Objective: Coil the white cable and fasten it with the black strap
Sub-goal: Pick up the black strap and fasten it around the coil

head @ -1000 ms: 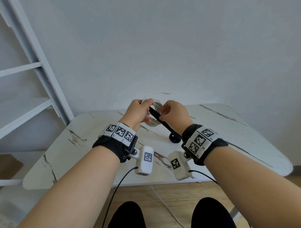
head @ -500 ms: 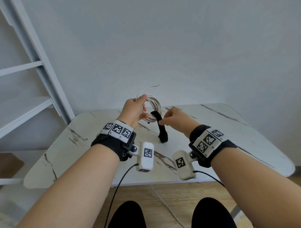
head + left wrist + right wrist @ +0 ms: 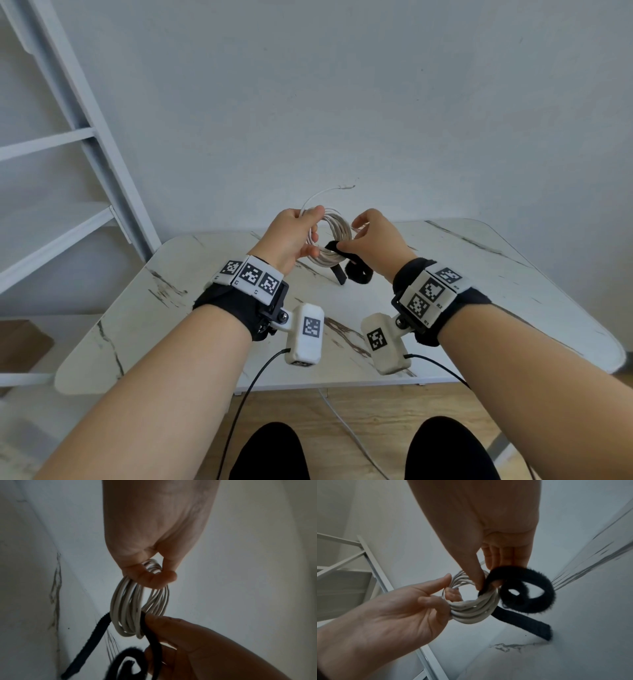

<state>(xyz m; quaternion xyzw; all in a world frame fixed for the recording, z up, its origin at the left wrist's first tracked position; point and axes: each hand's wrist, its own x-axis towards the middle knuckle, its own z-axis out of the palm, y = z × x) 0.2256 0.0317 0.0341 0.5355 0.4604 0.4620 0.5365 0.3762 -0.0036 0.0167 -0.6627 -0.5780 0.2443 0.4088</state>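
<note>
The white cable (image 3: 337, 228) is wound into a small coil, held in the air above the table. My left hand (image 3: 291, 236) grips the coil's left side, fingers curled through the loop (image 3: 150, 574). One loose cable end (image 3: 344, 187) sticks up. My right hand (image 3: 371, 240) pinches the black strap (image 3: 334, 247) against the coil's lower right (image 3: 483, 588). The strap passes over the coil (image 3: 145, 623); one flat end (image 3: 522, 622) hangs down to the table and the other end curls into a roll (image 3: 527, 589) below my right hand.
A white marble-pattern table (image 3: 513, 291) lies under both hands, against a plain wall. A white shelf frame (image 3: 85, 144) stands at the left. Wooden floor and my knees (image 3: 270, 452) show below the table's front edge.
My right hand has risen and brought the strap up across the coil's lower right; the hanging strap now curls beside it. The left hand keeps its grip, and the coil's free end has swung.
</note>
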